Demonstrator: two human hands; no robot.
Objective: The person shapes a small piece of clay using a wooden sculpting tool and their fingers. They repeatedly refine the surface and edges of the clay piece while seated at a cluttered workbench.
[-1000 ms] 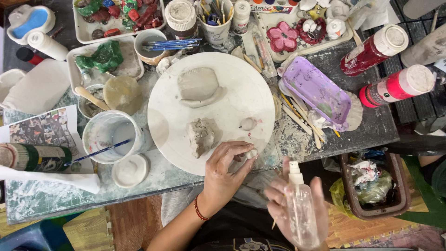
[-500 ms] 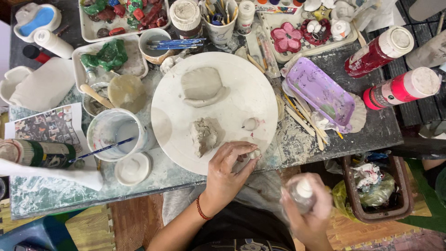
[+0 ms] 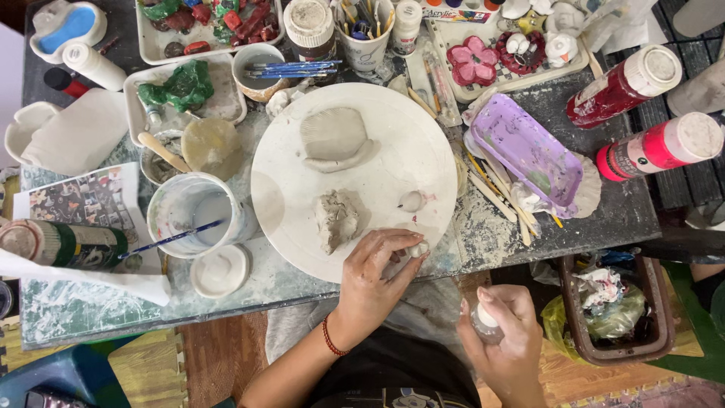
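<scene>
Head view: my left hand (image 3: pixel 375 273) pinches small clay ball (image 3: pixel 418 248) at round white board (image 3: pixel 393 143) near edge, right hand (image 3: pixel 504 344) grips spray bottle (image 3: pixel 483 323) below it.

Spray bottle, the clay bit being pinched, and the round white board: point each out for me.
Spray bottle (image 3: pixel 483 323), head view, on its white top, showing above the right hand's grip.
Small clay piece (image 3: pixel 417 248), head view, on the pale lump at the left hand's fingertips.
Round white board (image 3: pixel 423 151), head view, on bare surface at its right side.
</scene>
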